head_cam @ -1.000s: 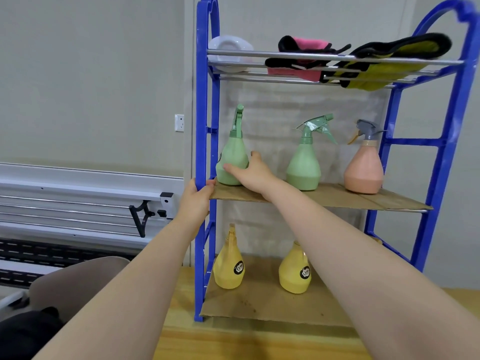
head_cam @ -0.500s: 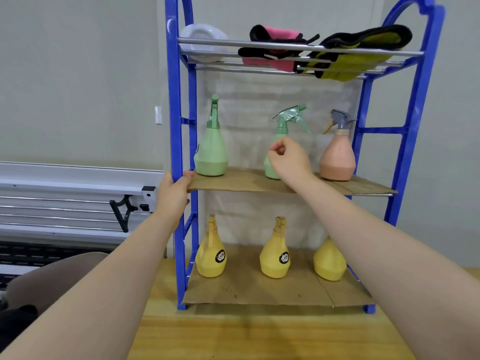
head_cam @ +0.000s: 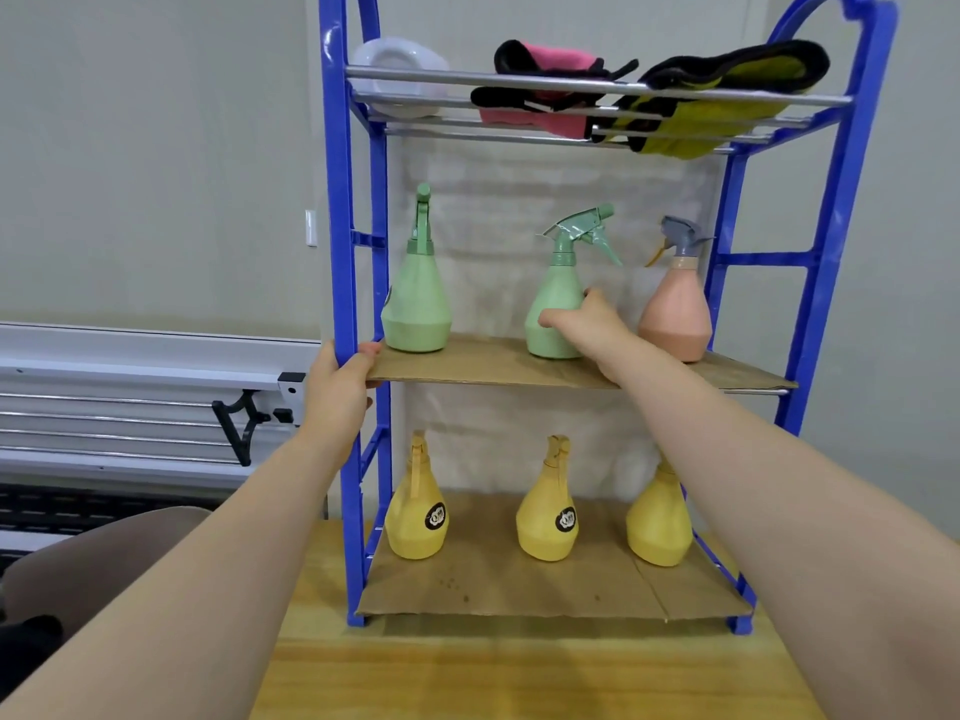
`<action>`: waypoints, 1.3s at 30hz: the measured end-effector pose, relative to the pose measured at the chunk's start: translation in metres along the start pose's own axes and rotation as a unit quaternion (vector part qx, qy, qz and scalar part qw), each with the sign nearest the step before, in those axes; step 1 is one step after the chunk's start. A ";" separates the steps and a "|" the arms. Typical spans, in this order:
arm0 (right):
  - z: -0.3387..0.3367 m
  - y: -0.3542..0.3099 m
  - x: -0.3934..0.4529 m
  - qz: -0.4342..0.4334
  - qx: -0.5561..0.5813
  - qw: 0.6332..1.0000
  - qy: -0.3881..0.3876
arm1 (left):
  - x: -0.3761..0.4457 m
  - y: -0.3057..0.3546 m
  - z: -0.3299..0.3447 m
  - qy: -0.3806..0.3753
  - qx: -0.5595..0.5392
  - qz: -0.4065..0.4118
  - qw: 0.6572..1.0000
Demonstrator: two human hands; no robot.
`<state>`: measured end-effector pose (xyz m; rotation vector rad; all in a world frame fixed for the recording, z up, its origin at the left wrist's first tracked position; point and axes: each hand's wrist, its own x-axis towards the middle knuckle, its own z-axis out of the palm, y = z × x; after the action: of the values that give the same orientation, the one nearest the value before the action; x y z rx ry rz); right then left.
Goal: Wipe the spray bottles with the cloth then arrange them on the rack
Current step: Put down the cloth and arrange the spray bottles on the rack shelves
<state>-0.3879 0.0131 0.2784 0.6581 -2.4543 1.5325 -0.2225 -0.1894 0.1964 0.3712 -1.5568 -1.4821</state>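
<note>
While a blue rack (head_cam: 343, 210) stands on the wooden table (head_cam: 519, 678), a person reaches in w/ both bare arms. Rack's mid shelf, lined w/ cardboard (head_cam: 498, 363), carries three spray bottles upright: a green bottle (head_cam: 415, 309) at left, a second green bottle (head_cam: 553, 304) in the middle, a pink bottle (head_cam: 675, 314) at right. Bottom shelf holds three yellow bottles (head_cam: 545, 517) in a row. Top rails bear a white dish (head_cam: 400, 75), pink-black gloves (head_cam: 540, 75) and yellow-black gloves (head_cam: 727, 90). Left hand (head_cam: 337, 387) has its grip wrapped round the rack's front-left post at mid-shelf level. Right hand (head_cam: 587, 324) curls its grip on the middle green bottle's body, thumb to the front, fingers behind.
</note>
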 end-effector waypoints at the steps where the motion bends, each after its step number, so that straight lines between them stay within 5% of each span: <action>1: 0.000 0.000 0.004 0.009 0.036 0.999 -0.005 | 0.000 0.000 0.000 0.000 -0.002 0.000 1.000; 9: -0.001 0.011 0.020 0.024 0.082 0.994 -0.063 | 0.002 -0.002 0.000 0.003 -0.017 0.007 1.000; 21: 0.017 -0.003 0.011 0.031 -0.122 0.989 0.082 | 0.002 -0.003 -0.001 -0.002 -0.006 0.010 1.000; 32: 0.001 0.012 0.019 0.040 0.145 0.988 -0.038 | 0.002 -0.002 -0.004 -0.018 0.000 0.009 1.000; 39: -0.006 0.018 0.026 0.012 0.189 0.973 -0.128 | 0.002 -0.003 -0.004 -0.021 -0.011 0.007 1.000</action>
<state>-0.4195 0.0184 0.2766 0.9457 -2.3622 2.0698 -0.2216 -0.1940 0.1944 0.3176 -1.5717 -1.5046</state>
